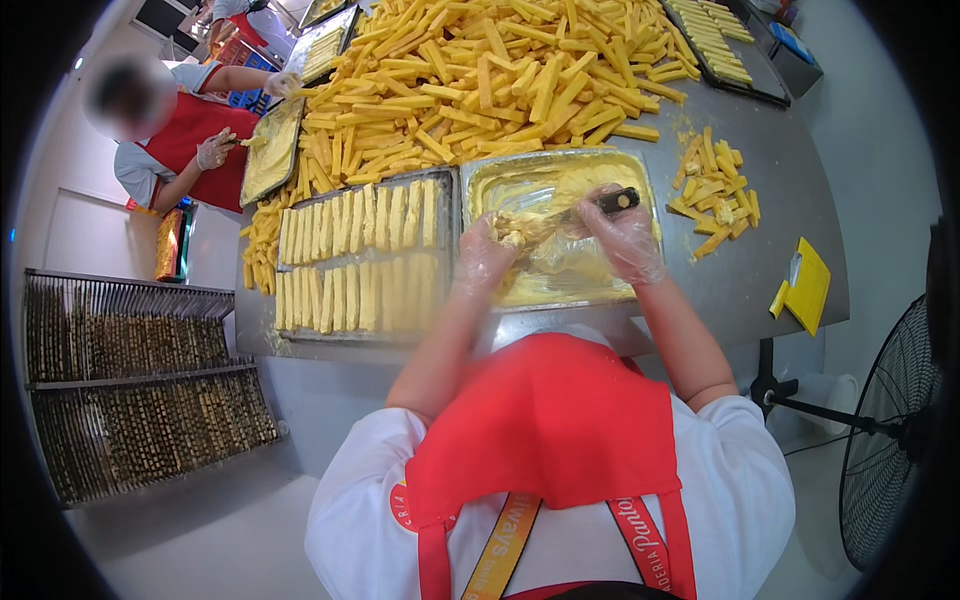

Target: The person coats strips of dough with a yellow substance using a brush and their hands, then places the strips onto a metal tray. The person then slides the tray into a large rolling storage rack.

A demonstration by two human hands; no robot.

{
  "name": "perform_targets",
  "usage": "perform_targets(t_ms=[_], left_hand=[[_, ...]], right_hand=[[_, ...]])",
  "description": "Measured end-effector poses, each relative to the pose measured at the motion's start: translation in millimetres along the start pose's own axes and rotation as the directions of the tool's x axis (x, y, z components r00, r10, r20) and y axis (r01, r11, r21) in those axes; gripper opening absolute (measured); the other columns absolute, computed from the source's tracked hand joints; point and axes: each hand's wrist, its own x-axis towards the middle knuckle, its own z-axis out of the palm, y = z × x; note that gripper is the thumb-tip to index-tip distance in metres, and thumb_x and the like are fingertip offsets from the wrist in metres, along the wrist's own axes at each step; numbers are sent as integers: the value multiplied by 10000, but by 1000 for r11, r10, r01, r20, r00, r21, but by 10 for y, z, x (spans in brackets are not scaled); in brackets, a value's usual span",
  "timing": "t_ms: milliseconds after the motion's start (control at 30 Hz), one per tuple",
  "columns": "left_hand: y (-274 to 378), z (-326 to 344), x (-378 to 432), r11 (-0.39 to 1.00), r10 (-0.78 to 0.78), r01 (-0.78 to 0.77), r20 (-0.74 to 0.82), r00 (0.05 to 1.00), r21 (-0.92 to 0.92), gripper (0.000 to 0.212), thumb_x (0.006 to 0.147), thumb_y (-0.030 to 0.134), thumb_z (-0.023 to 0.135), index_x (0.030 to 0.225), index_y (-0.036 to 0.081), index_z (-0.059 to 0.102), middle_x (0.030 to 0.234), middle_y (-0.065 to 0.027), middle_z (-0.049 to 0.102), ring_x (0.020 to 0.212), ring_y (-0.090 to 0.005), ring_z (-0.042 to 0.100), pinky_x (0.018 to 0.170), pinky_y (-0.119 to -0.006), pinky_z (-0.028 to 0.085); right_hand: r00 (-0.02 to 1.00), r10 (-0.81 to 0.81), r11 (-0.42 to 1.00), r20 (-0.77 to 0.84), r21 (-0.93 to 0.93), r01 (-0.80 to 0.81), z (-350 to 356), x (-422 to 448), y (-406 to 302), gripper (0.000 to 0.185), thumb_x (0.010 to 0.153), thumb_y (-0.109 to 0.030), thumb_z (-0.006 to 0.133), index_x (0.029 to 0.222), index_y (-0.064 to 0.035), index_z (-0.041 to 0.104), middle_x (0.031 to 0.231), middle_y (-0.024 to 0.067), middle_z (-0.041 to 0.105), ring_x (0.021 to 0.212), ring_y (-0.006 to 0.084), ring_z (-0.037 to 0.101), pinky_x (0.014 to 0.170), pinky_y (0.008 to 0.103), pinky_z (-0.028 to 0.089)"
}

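Note:
Both my hands wear clear plastic gloves and are over a metal tray (654, 225) smeared with yellow cream (592, 176). My left hand (482, 256) grips a cream-covered piece (517, 225), apparently a stick, partly hidden by my fingers. In my right hand (621, 236) is a black-handled spatula (617, 200), its blade pointing left toward that piece. Left of the cream tray, a dark baking tray (450, 217) carries two rows of cream-coated sticks (358, 225). Beyond both trays rises a large pile of plain yellow cake or bread sticks (480, 82).
A smaller heap of sticks (716, 191) and a yellow folded card (810, 289) lie on the steel table (780, 150) at right. Filled trays (720, 45) stand at the far right. A pedestal fan (892, 427) is at right, a tray rack (142, 375) at left. A co-worker (217, 150) spreads cream at left.

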Motion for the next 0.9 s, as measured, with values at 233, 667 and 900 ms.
perform_targets(t_ms=[233,667,900], left_hand=[[-65,11,43,998,-10,9,23,1000,66,403,761,126,757,1131,28,629,982,-157,700,890,-283,685,799,-360,541],[-528,36,-48,525,722,-697,177,669,489,353,766,40,662,1105,115,600,768,-91,567,661,-279,583,596,-387,482],[-505,159,-101,599,701,-660,101,706,453,424,730,29,667,1136,105,572,808,-107,566,733,-302,584,646,-404,480]], right_hand=[[968,-238,761,-77,-634,137,-350,229,303,133,895,-77,699,944,6,606,807,12,627,703,110,595,630,286,512],[987,143,870,-73,-467,-160,-136,400,-102,210,863,-180,649,809,21,623,687,61,627,567,148,586,532,330,487],[999,26,757,-35,-652,-42,-472,587,257,182,895,-156,647,884,22,613,770,59,651,626,160,627,545,330,492]])
